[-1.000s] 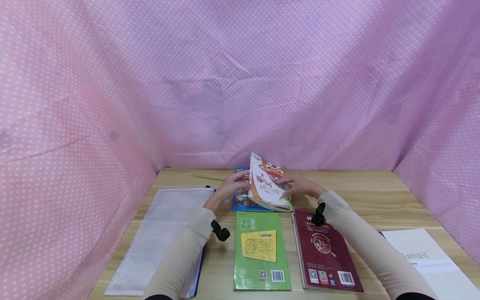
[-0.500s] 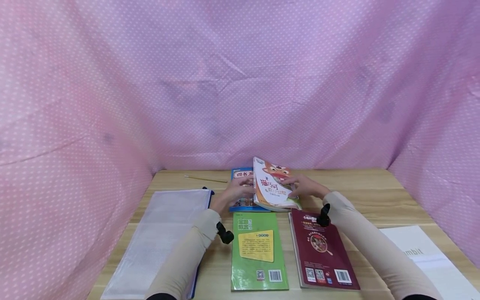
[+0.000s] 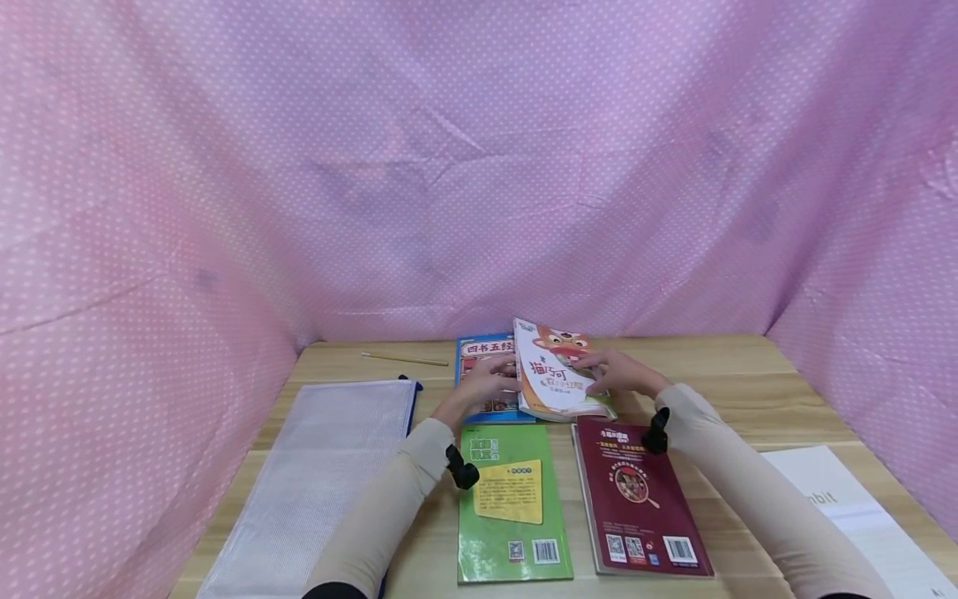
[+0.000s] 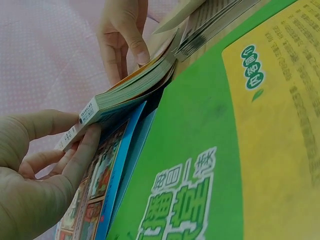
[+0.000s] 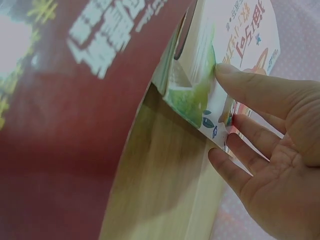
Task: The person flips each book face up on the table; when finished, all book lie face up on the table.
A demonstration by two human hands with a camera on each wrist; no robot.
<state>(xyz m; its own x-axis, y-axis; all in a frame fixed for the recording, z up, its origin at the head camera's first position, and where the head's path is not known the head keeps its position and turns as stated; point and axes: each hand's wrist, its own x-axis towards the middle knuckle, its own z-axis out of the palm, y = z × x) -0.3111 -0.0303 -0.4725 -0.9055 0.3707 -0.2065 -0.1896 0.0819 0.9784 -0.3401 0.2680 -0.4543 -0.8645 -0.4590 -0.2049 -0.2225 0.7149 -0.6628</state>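
Bench [image 3: 726, 374] carries it all: mesh pouch [image 3: 322, 466] left, notepad [image 3: 871, 524] far right, partly hidden by my forearm, "bit" legible. Maroon book [image 3: 651, 532] and green book [image 3: 512, 499] lie nearest me, both barcoded; green one reads 内容简介. White book [image 3: 550, 374], titled 猫巧可, sits beyond them, directly between my grips, long axis running away from me, top leaning slightly left. Spine side overlaps blue book [image 3: 490, 344], marked 四书五经. Left grip [image 3: 482, 387] pinches the spine; right grip [image 3: 621, 373] holds the right edge, thumb on cover; can't tell if fingertips reach underneath. Neither hand is nearer, both touch it. Pencil [image 3: 405, 359] lies back left.
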